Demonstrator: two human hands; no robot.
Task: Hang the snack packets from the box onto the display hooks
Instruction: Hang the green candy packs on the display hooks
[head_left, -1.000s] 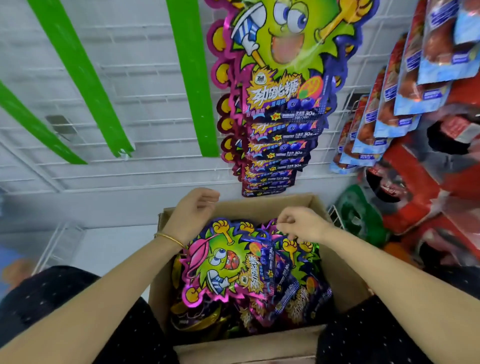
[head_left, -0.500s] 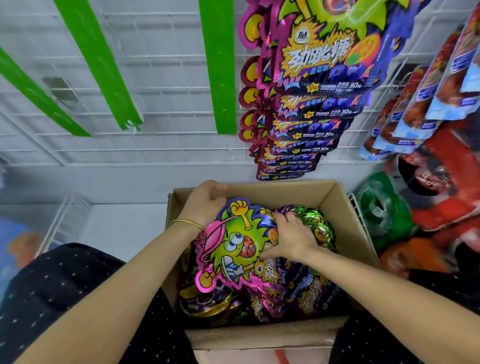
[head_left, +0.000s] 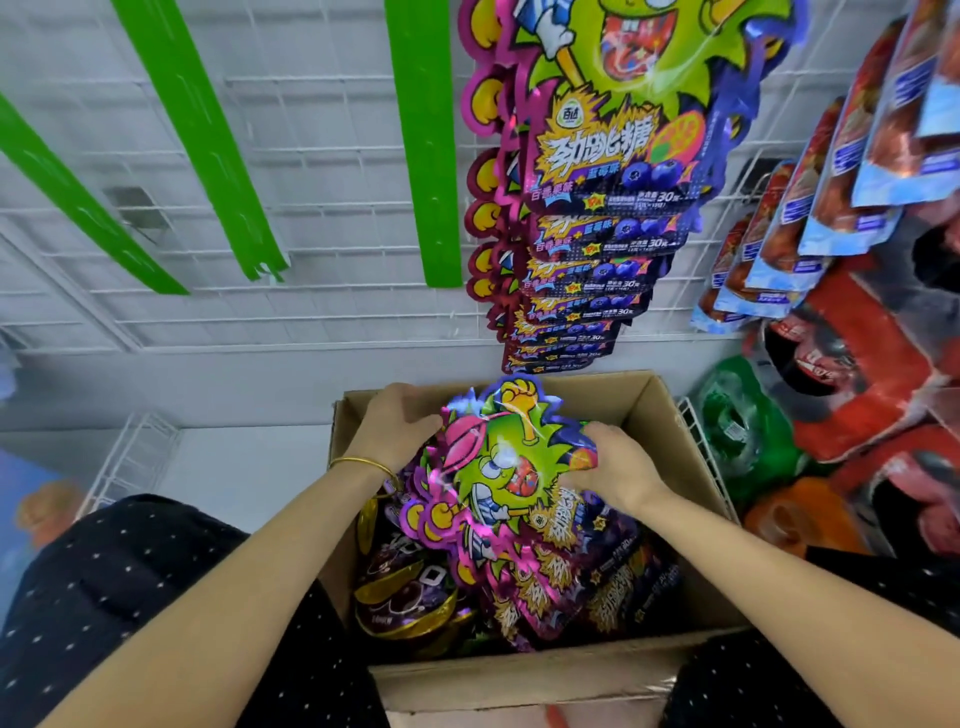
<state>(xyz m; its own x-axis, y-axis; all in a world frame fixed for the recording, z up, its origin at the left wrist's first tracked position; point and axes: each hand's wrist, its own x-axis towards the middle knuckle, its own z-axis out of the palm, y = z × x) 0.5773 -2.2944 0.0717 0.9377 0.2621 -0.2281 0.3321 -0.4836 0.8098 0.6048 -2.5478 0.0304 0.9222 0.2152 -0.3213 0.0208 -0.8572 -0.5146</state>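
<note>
Box (head_left: 644, 410) floor beneath snack packets (head_left: 498, 467)

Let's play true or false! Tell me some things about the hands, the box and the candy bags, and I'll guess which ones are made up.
1. The left hand and the right hand both hold the bunch of snack packets. True.
2. The cardboard box has nothing else inside. False: more packets lie in it under the bunch.
3. The gold bangle is on the right wrist. False: it is on the left wrist.
4. Matching hung packets already hang on the white wire rack above the box. True.
</note>
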